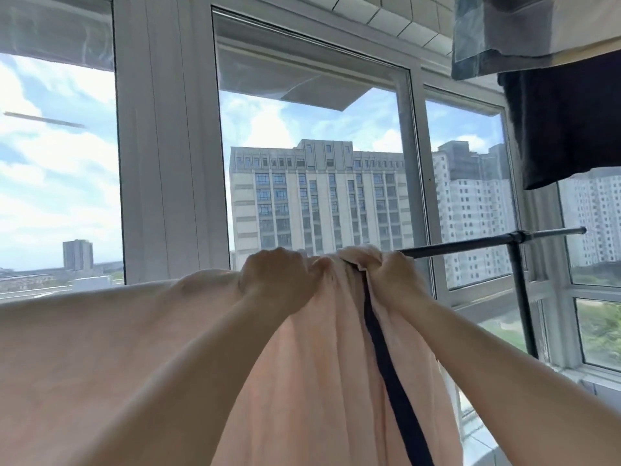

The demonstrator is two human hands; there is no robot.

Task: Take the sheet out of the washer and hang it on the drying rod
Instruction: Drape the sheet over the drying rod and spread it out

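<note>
A pale pink sheet (111,358) with a dark navy border strip (386,364) is draped over the black drying rod (487,242), covering the rod's left part. My left hand (279,280) grips a bunched fold of the sheet at the top of the rod. Right beside it, my right hand (393,277) grips the fabric by the navy strip. The sheet hangs down toward me and spreads wide to the left. To the right of my hands the rod is bare. The washer is out of view.
The rod's black upright post (521,297) stands at the right in front of the white-framed windows (168,146). A dark garment (564,126) and a blue patterned cloth (524,31) hang overhead at the upper right.
</note>
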